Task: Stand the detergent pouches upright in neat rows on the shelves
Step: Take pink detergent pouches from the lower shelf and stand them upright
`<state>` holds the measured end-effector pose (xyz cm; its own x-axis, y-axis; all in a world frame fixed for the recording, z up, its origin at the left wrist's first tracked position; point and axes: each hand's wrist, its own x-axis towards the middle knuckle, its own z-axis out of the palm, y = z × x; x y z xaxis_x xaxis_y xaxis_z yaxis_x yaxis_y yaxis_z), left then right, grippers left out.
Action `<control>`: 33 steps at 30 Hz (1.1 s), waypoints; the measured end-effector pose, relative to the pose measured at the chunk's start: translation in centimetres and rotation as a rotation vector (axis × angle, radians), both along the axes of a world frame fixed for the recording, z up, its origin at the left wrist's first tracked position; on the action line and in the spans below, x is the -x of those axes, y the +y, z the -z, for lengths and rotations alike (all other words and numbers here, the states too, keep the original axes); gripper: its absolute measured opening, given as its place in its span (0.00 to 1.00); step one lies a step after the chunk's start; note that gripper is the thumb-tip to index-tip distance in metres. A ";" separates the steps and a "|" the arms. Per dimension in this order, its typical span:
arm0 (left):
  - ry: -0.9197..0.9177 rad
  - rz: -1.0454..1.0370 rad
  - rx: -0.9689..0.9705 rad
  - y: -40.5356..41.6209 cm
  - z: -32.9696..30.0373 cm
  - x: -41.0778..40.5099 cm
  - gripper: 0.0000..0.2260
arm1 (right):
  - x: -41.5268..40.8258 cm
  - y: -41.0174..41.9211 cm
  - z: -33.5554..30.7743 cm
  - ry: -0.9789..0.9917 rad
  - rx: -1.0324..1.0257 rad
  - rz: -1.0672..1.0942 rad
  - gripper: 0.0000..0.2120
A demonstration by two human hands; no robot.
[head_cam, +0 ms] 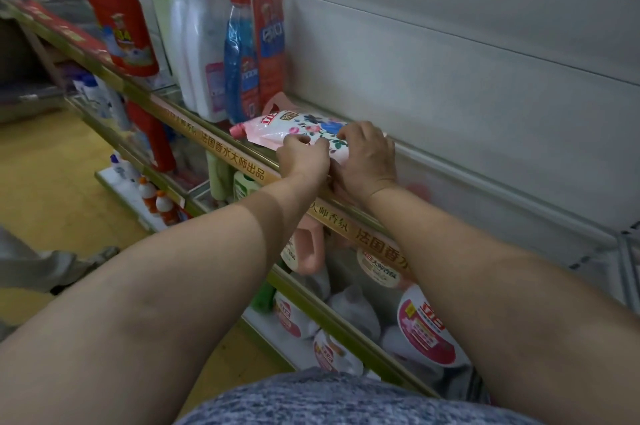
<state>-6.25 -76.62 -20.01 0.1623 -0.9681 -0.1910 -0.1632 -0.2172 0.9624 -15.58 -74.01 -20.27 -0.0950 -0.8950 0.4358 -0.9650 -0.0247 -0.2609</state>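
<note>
On the upper shelf (221, 144), a floral detergent pouch (304, 128) lay flat, spout leftward. The left hand (303, 156) and right hand (369, 157) curled their fingers onto it. Tipping it upright probably needed its base seated squarely beside the spray bottle (239, 53).

dim shop aisle (52, 182), pale wall panels (450, 60)

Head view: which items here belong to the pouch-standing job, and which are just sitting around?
Job:
floral pouch, lying flat, both hands on it
left hand
right hand
shelf

Just there:
red pouch
white jug
blue spray bottle
pink jug on the shelf below
</note>
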 end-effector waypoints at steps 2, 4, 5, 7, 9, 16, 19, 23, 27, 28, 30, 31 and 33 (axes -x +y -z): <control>-0.015 -0.017 0.003 -0.8 0.0 -0.1 0.18 | -0.3 -1.0 0.2 0.032 -0.092 -0.017 0.24; 0.002 -0.046 0.001 -1.4 -0.2 -0.2 0.18 | -0.7 -2.1 0.7 0.095 -0.216 -0.050 0.31; 0.005 -0.057 -0.010 -1.5 -0.3 -0.2 0.18 | -1.0 -2.6 1.1 0.107 -0.265 -0.050 0.34; -0.012 -0.073 -0.052 -1.8 -0.3 -0.3 0.20 | -1.5 -3.1 1.6 0.126 -0.315 -0.016 0.36; -0.009 -0.078 -0.093 -2.0 -0.2 -0.4 0.25 | -1.8 -3.3 1.9 0.190 -0.337 0.014 0.34; 0.326 -0.109 -0.214 -3.0 0.6 -0.1 0.24 | -1.7 -3.4 0.5 0.238 -0.354 0.032 0.27; 0.515 -0.033 -0.272 -3.0 0.6 0.3 0.13 | -1.5 -2.9 -0.2 0.180 -0.291 0.056 0.19; 0.662 0.036 -0.386 -3.5 0.2 0.9 0.26 | -0.9 -1.5 -0.7 0.139 -0.261 0.102 0.19; 0.687 0.061 -0.432 -3.5 0.1 2.6 0.32 | 0.0 0.0 -1.0 0.112 -0.204 0.137 0.18; 0.697 0.060 -0.413 -3.0 -0.3 3.0 0.28 | 0.2 0.5 -1.1 0.112 -0.194 0.136 0.18; 0.721 0.076 -0.388 -2.3 -0.6 3.9 0.21 | 0.8 1.4 -1.2 0.111 -0.182 0.145 0.18; 0.713 0.076 -0.389 -2.0 -0.5 4.2 0.20 | 1.1 1.8 -1.3 0.102 -0.168 0.160 0.18; 0.699 0.085 -0.383 -1.5 0.0 4.8 0.21 | 1.8 2.5 -1.5 0.064 -0.127 0.207 0.16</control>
